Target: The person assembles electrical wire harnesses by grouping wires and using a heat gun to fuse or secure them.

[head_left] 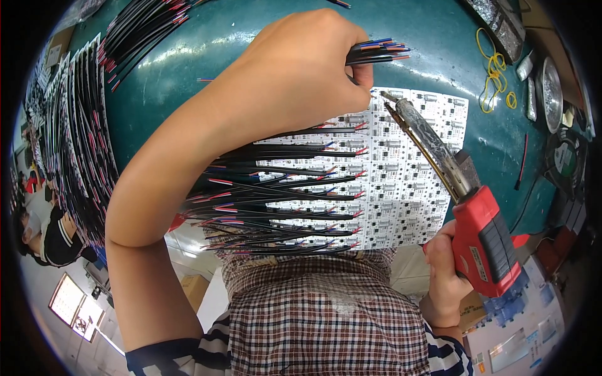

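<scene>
Wires first: a bundle of thin black insulated wires with red and blue tips (376, 51) is clamped in the left hand (301, 69), fingers curled shut round it, thumb and forefinger pinched together just above the top edge of a white panel of small printed circuit boards (407, 182). The panel is laid flat on the teal-green worktop (207, 75), approx. centre of view. Rows of black wires w/ red and blue ends (282, 194) are already attached along the panel's left half, fanning out leftward.

A red pistol-grip soldering iron with long metal barrel (458, 194) is gripped in the right hand (445, 276), closed round the handle at lower right. The iron's tip is held at the panel's top edge, just beside the left fingertips; contact w/ the board can't be told.

Further finished wired boards are stacked at far left (75, 125). Yellow rubber bands (495, 75) are seen upper right.
</scene>
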Tool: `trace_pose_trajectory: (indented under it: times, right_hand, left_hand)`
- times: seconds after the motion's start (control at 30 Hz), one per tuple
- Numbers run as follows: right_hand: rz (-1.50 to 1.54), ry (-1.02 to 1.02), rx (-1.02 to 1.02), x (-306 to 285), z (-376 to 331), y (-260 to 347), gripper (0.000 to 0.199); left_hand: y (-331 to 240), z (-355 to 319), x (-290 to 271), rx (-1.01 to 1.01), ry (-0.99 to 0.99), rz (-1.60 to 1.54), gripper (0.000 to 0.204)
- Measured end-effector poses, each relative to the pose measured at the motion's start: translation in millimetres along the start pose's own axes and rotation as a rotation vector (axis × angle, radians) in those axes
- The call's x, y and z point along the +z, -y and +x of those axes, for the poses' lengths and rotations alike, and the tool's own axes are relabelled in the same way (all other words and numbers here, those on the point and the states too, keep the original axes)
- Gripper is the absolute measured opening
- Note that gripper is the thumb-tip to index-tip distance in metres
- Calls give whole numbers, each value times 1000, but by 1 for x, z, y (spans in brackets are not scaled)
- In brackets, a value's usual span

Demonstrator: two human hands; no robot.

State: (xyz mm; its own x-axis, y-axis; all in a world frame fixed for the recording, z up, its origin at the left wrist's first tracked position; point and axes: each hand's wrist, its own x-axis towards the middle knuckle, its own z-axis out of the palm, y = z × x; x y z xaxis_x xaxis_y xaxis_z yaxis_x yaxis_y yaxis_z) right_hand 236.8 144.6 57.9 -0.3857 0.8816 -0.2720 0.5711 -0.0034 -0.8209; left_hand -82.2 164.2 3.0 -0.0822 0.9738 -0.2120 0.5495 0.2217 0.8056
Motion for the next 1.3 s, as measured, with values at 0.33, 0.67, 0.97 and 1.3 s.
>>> trace_pose_trajectory:
  times: [0.33,0.67,0.97,1.3]
  right_hand:
    - [-64,76,19,2,-3,-1,20]
    - [-48,42,-107,-3,-1,-9,30]
    - [-73,-23,-130,-4,-3,-13,37]
    - [4,-79,-74,-5,-11,-19,32]
  left_hand:
    - [-5,-7,10,96,-132,176,13]
    - [-11,-10,14,142,-205,312,12]
    - [-5,-9,7,-15,-90,55,18]
    - [-40,-13,-25,166,-382,406,16]
